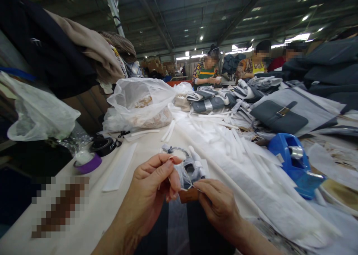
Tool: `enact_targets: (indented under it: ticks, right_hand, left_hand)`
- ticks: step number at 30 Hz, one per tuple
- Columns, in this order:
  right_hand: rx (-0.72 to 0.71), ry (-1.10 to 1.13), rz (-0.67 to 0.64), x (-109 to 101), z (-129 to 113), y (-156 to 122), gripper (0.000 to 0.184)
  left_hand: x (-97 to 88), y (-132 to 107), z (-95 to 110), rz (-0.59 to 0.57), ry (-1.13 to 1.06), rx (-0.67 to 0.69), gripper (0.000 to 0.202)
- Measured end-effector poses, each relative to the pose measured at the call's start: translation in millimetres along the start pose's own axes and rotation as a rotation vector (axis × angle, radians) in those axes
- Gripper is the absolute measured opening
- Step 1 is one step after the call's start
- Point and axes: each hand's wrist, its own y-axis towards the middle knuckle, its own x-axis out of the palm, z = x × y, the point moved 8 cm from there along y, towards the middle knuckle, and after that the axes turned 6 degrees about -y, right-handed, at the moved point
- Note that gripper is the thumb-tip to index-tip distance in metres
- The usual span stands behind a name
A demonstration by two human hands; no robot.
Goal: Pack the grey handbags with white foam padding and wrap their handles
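Note:
My left hand (152, 189) is closed in a pinch on a thin white string (187, 184), thumb against the index finger. Lower and to the right, my right hand (219, 202) pinches the same string between thumb and fingertips. Just below the string shows a brown tag (189, 196), close to the right fingertips. Under both hands lies a dark bag (207, 229) with a pale translucent strip (178, 227) down its middle. Beyond my fingers are white-wrapped parts (198, 166) and a dark ring-shaped piece, partly hidden by the left hand.
A blue tape dispenser (291, 161) stands at right, near white wrapping sheets (240, 176). Stacked grey bags (279, 115) lie behind it. At left are a clear plastic bag (140, 102), a purple tape roll (87, 164) and a black roll (103, 146). Several people work across the table.

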Motion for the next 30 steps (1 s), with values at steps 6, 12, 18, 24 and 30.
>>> enact_targets:
  ticks: [6,12,18,24,30]
  right_hand:
    - [0.217,0.357,-0.154,0,13,-7,0.037]
    - [0.445,0.813,-0.36,-2,-1,14,0.043]
    - [0.322,0.976,-0.557,21,-26,25,0.023]
    - [0.445,0.9,-0.69,24,-17,9,0.013]
    - [0.792,1.382,-0.634,47,-8,-1,0.031]
  left_hand:
    - [6.5,-3,-1,-0.026,0.006,0.012,0.022]
    - [15.5,-5,-12,-0.111,0.077,-0.026,0.019]
    - [14.2,-7,-12,-0.101,0.092,-0.014,0.021]
    - [-4.1,-6,-26,-0.086,0.187,-0.079,0.023]
    - [-10.2,5,-38,-0.129,0.322,-0.1,0.027]
